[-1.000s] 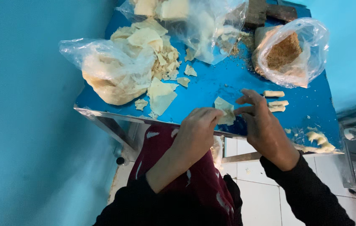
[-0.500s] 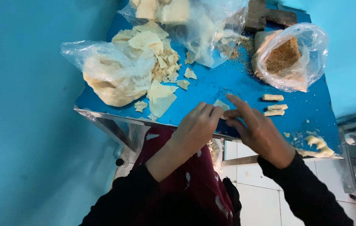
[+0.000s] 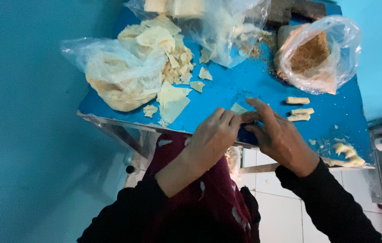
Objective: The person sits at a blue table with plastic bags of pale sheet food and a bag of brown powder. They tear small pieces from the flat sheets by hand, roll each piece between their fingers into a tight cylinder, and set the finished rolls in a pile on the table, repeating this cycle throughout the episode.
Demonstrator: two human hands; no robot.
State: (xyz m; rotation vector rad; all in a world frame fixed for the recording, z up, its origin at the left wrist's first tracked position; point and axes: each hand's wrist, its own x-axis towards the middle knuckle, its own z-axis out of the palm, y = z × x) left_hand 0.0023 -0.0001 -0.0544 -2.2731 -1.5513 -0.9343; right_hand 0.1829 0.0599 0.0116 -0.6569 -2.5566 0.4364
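Your left hand (image 3: 215,135) and right hand (image 3: 278,135) meet at the blue counter's (image 3: 245,83) six-o'clock edge, both grips clamped together on a small pale wrapper piece (image 3: 244,114). Three finished rolls (image 3: 299,109) lie at three o'clock.

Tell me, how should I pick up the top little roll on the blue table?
Pinch the top roll across its long sides at the middle, coming from above. It lies flat and apart from the two rolls below it, with bare blue table around it.
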